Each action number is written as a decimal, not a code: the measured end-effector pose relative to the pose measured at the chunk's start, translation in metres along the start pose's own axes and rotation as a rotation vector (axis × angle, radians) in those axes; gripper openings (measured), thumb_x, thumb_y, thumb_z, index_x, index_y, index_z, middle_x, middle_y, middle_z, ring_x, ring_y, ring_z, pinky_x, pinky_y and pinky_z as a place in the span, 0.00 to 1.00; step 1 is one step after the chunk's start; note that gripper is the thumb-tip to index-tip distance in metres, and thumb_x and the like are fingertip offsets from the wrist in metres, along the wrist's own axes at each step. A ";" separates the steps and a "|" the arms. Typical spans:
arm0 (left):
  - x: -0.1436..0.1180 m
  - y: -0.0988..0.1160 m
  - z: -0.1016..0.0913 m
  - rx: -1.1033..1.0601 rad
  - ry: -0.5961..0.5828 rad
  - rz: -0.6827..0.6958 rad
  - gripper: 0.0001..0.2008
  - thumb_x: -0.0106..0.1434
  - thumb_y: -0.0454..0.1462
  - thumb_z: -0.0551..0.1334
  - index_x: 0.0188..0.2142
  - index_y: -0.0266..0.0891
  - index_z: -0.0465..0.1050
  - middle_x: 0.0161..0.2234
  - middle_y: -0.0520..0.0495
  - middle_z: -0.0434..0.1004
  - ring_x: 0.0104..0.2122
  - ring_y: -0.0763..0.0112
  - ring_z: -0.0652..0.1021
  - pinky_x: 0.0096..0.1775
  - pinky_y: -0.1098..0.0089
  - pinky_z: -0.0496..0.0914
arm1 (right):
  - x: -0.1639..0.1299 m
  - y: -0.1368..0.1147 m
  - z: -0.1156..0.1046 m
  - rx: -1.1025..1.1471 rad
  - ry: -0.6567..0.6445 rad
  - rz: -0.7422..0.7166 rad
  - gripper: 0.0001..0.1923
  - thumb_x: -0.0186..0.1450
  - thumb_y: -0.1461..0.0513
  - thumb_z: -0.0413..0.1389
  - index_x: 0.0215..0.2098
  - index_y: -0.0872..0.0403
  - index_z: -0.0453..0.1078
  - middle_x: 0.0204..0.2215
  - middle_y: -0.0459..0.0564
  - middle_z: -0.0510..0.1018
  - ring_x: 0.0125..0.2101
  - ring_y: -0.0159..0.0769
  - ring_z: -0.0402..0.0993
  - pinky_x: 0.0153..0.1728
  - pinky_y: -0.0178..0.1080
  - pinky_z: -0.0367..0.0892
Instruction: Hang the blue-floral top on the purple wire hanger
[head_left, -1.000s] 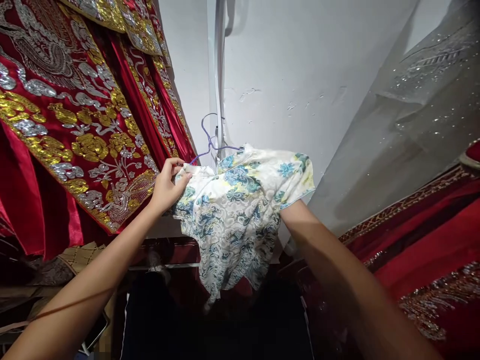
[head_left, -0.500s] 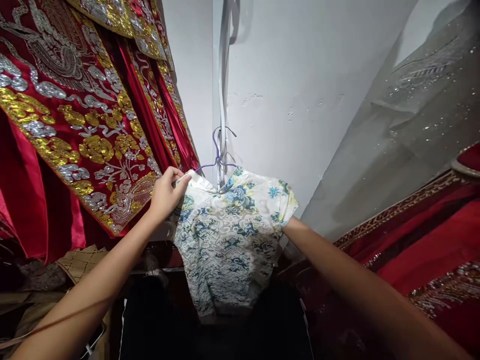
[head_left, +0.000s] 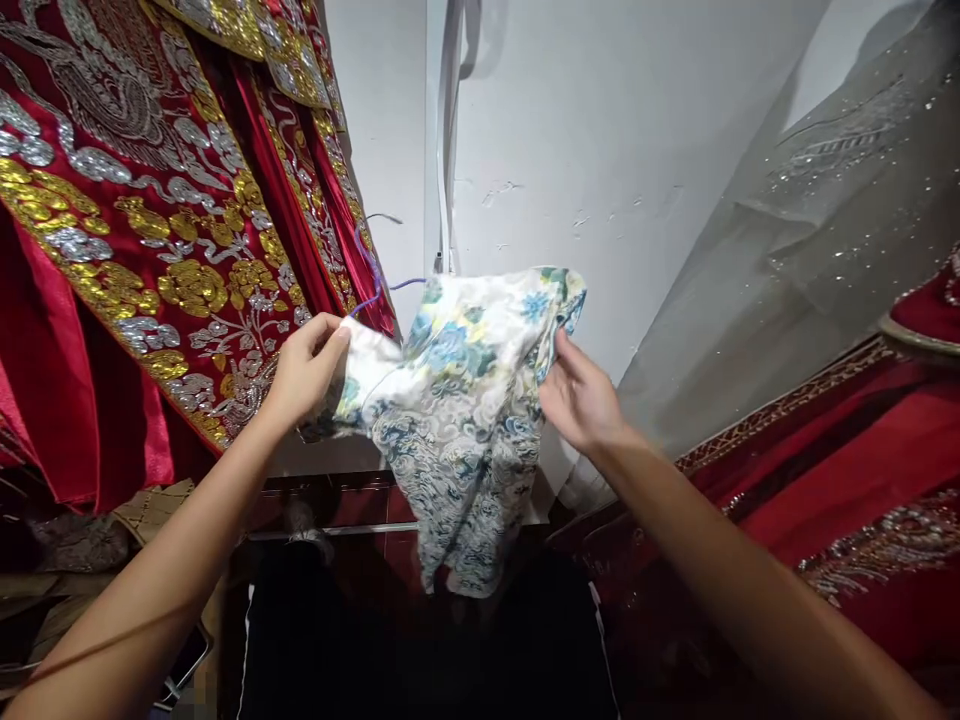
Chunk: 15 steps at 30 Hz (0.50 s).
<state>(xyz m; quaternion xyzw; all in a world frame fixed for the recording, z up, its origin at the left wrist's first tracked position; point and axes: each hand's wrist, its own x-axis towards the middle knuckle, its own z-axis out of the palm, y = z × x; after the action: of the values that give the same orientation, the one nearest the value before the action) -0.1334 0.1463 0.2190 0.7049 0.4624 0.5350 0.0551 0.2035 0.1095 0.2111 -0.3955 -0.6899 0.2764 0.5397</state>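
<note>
We hold a small floral dress (head_left: 457, 400), white with blue, green and yellow blossoms, up between our two hands; it hangs bunched and twisted, its top raised toward the white wall (head_left: 600, 130) and its hem drooping below our wrists. Our left hand (head_left: 304, 365) is closed on the dress's left shoulder, thumb on top and fingers curled under the cloth; just above that grip a thin purple wire hanger (head_left: 371, 275) rises out of the neckline, tilted to the left (its hook is blurred and hard to trace). Our right hand (head_left: 581, 400) is at the dress's right edge, near the short sleeve; the fingers are spread and only partly curled, touching the fabric, and we cannot tell whether they actually pinch it.

Left of the left-hand grip, almost touching our knuckles, hangs a red robe (head_left: 150, 250) thick with gold and silver embroidery; further folds of the same red lie behind it. Above and between the hands a pale cord or strip (head_left: 446, 130) runs down the corner of the wall. Right of the right hand a grey sheer garment (head_left: 810, 230) with sparkles slopes across, and below it lies more red cloth (head_left: 847, 480) with a beaded border. Below the dress the space is dark; a metal rail (head_left: 330, 532) shows faintly there.
</note>
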 end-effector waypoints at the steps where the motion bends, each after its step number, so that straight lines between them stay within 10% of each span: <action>1: -0.005 -0.003 -0.003 0.006 -0.031 0.001 0.12 0.68 0.47 0.57 0.34 0.41 0.70 0.25 0.52 0.68 0.26 0.69 0.69 0.29 0.70 0.63 | -0.006 -0.008 0.006 0.092 -0.134 0.014 0.38 0.67 0.36 0.40 0.63 0.47 0.67 0.53 0.54 0.78 0.57 0.49 0.73 0.56 0.55 0.69; 6: -0.037 -0.007 -0.002 0.011 -0.274 0.095 0.21 0.71 0.48 0.53 0.25 0.40 0.65 0.29 0.47 0.72 0.34 0.65 0.73 0.41 0.64 0.68 | -0.042 -0.019 0.026 0.088 -1.103 0.003 0.28 0.58 0.43 0.64 0.51 0.46 0.78 0.49 0.49 0.81 0.52 0.48 0.77 0.52 0.46 0.73; 10: -0.051 0.016 0.012 -0.255 -0.410 0.066 0.20 0.73 0.48 0.51 0.32 0.40 0.71 0.36 0.44 0.75 0.40 0.63 0.76 0.48 0.61 0.70 | -0.053 0.012 0.055 -0.353 -0.789 0.002 0.51 0.57 0.46 0.66 0.72 0.48 0.51 0.70 0.56 0.57 0.67 0.56 0.56 0.64 0.55 0.59; 15: -0.060 0.078 0.032 -0.517 -0.588 0.107 0.12 0.70 0.46 0.58 0.37 0.41 0.75 0.42 0.42 0.78 0.46 0.60 0.78 0.52 0.57 0.71 | -0.058 0.051 0.100 -0.568 -0.310 -0.168 0.64 0.58 0.48 0.63 0.74 0.50 0.20 0.74 0.57 0.37 0.72 0.59 0.31 0.69 0.63 0.40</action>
<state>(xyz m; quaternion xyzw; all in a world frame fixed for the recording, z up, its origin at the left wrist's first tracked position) -0.0617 0.0729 0.2085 0.8141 0.2393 0.4113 0.3329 0.1258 0.0927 0.1125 -0.4251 -0.8434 0.0843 0.3175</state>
